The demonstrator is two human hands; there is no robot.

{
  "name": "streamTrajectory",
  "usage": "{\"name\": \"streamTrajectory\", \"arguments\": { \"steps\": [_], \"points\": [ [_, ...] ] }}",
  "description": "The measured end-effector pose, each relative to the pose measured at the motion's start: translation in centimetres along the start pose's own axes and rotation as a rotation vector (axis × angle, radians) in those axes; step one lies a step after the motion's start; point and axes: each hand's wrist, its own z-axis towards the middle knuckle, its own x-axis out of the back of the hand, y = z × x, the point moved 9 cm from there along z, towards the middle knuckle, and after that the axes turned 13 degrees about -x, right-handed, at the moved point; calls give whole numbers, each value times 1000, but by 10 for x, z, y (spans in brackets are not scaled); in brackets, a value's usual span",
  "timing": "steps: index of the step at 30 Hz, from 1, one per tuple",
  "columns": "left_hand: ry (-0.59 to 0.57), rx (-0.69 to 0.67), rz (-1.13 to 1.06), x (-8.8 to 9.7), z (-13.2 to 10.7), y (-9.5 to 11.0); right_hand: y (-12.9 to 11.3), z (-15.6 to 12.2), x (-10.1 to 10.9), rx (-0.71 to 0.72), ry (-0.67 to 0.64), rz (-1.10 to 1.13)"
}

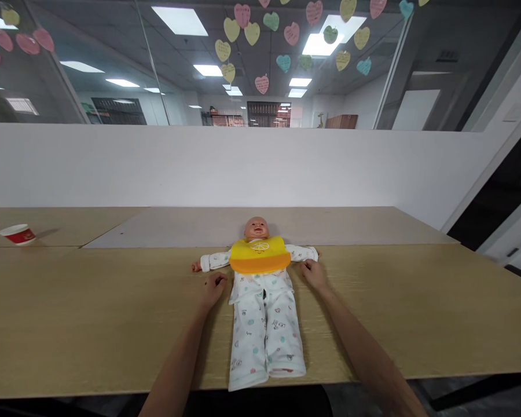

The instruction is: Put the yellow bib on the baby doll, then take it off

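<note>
A baby doll [264, 313] lies on its back on a light wooden table [104, 324], arms spread and feet toward me. It wears white patterned pyjamas and a yellow-orange bib [259, 256]. My left hand [212, 291] rests in a loose curl on the tabletop, just left of the doll's torso, and does not appear to touch it. My right hand [315, 275] lies beside the doll's outstretched sleeve [303, 252], its fingers at or very near the cloth, and holds nothing.
A red-and-white paper cup [17, 234] lies on its side at the far left of the table. A white partition wall [243, 168] runs behind the table, topped by glass panels [278, 58] with heart-shaped paper notes.
</note>
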Motion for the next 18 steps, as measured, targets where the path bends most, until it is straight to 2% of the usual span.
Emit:
{"name": "streamTrajectory", "arguments": {
  "steps": [2,4,6,8,10,13,15,18],
  "points": [
    [62,41,-21,7,-1,-6,4,3,3,-17,30,57],
    [170,102,13,21,-5,-16,8,7,9,-11,68,109],
    [287,179,46,40,-12,-28,14,10,23,-4,135,154],
    [355,235,57,56,-19,-40,27,15,45,-17,214,174],
    [373,260,48,71,-22,-50,45,21,68,-45,253,163],
    [364,270,69,96,-21,-71,77,32,101,-99,210,95],
    [334,282,156,114,-20,-91,97,36,123,-122,185,66],
    [264,269,325,136,-17,-119,120,37,155,-171,254,52]
  ]
}}
